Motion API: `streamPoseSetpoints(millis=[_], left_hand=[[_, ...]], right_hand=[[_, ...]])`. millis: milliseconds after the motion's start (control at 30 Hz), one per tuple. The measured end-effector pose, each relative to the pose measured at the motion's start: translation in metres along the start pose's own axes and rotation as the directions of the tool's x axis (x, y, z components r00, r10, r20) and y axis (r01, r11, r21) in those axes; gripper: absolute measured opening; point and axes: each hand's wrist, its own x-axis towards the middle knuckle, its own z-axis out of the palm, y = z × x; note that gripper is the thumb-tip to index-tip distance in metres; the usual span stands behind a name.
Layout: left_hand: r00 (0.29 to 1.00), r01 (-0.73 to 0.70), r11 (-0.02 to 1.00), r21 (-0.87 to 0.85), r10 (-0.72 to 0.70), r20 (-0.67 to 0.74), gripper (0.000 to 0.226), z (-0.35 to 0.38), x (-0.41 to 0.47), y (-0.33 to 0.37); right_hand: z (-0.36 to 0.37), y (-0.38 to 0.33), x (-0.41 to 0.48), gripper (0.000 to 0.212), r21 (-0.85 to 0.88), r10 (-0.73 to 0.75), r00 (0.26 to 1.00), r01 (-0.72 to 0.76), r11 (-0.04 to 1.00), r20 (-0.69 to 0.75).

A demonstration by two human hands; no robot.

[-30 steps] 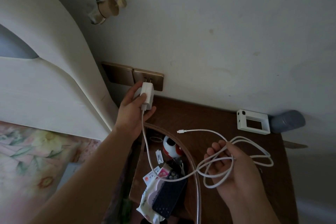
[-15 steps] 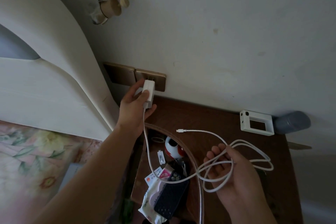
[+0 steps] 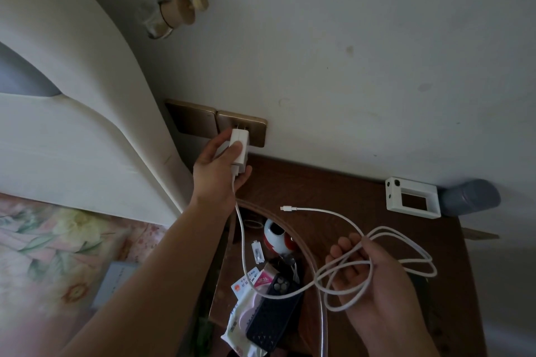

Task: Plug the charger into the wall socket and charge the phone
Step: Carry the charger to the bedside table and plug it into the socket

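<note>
My left hand [image 3: 216, 171] grips the white charger [image 3: 240, 148], whose two prongs sit at the slots of the brass wall socket [image 3: 255, 127]. A gap of bare prong still shows. Its white cable [image 3: 342, 214] runs down and loops through my right hand [image 3: 368, 284], which holds the coils. The cable's free plug end [image 3: 285, 208] hangs over the table. The phone [image 3: 275, 310], in a dark textured case, lies face down among clutter at the table's front.
A brown bedside table [image 3: 348, 188] carries a white rectangular frame [image 3: 412, 201], a grey cylinder [image 3: 470, 197], a red and white round object [image 3: 278, 238] and a tissue pack [image 3: 240, 330]. A cream headboard [image 3: 87, 124] and floral bedding [image 3: 58, 255] fill the left. A brass switch plate [image 3: 191, 116] adjoins the socket.
My left hand has brought the charger up to the socket so its prongs meet the slots. My right hand has kept hold of the cable coils.
</note>
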Motion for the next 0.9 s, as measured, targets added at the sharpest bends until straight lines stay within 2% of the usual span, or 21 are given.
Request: streamPoseSetpoints(millis=[900], left_hand=[[0.994,0.017,0.998,0.057,-0.011,-0.113,0.024,0.010,0.014,0.007]], right_hand=[[0.002,0.003,0.006,0.021,0.005,-0.008,1.000,0.008,1.000,0.009]])
